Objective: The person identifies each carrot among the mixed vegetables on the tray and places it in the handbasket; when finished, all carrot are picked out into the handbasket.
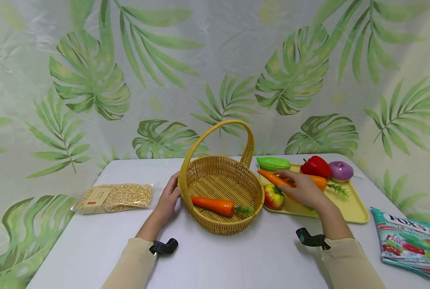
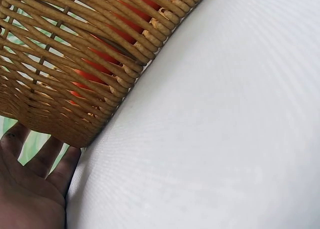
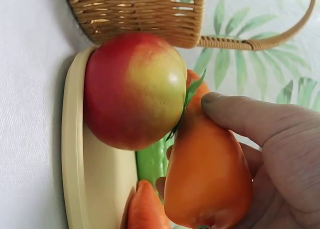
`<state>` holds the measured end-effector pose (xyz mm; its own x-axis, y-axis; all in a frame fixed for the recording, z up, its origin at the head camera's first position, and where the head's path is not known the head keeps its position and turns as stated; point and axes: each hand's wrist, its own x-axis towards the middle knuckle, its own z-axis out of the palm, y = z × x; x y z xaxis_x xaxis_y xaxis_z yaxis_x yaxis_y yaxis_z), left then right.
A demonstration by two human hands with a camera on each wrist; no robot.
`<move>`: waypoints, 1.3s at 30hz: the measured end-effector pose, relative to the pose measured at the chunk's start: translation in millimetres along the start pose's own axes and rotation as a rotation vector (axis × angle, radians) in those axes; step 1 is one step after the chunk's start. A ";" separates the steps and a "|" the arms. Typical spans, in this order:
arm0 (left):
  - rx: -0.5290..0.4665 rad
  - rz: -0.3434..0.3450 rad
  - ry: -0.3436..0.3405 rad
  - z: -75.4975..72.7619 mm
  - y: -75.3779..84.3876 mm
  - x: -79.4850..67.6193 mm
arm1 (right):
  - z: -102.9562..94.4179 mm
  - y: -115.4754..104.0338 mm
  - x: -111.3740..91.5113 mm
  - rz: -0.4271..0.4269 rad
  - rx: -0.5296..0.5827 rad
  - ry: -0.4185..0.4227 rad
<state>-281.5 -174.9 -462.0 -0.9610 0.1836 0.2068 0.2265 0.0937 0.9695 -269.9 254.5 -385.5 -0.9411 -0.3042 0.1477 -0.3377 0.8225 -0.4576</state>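
A yellow woven basket with a tall arched handle stands mid-table; one orange carrot with green leaves lies inside. My left hand rests against its left side, and the left wrist view shows straight fingers at the weave. My right hand pinches another carrot between thumb and fingers, over the yellow tray, its tip pointing toward the basket. Beside it, at the tray's near left corner, sits a red-and-yellow tomato. A further carrot lies behind the hand.
The tray's far side also bears a green bitter melon, a red bell pepper and a purple onion-like vegetable. A bag of corn kernels lies left of the basket, a teal candy bag at the right table edge.
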 end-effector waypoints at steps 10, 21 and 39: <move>0.009 0.012 -0.001 0.1 0.2 -0.2 | 2.2 -5.0 2.5 -0.024 0.078 0.022; 0.001 -0.003 0.006 1.1 3.6 -0.6 | 3.3 -9.4 4.3 -0.078 0.092 0.027; 0.011 -0.004 0.008 0.5 1.1 0.8 | 1.1 -12.7 -2.0 -0.115 0.182 -0.128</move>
<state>-282.0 -174.1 -460.9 -0.9630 0.1758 0.2041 0.2246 0.1055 0.9687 -263.7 244.1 -381.0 -0.8828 -0.4589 0.1007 -0.4227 0.6824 -0.5964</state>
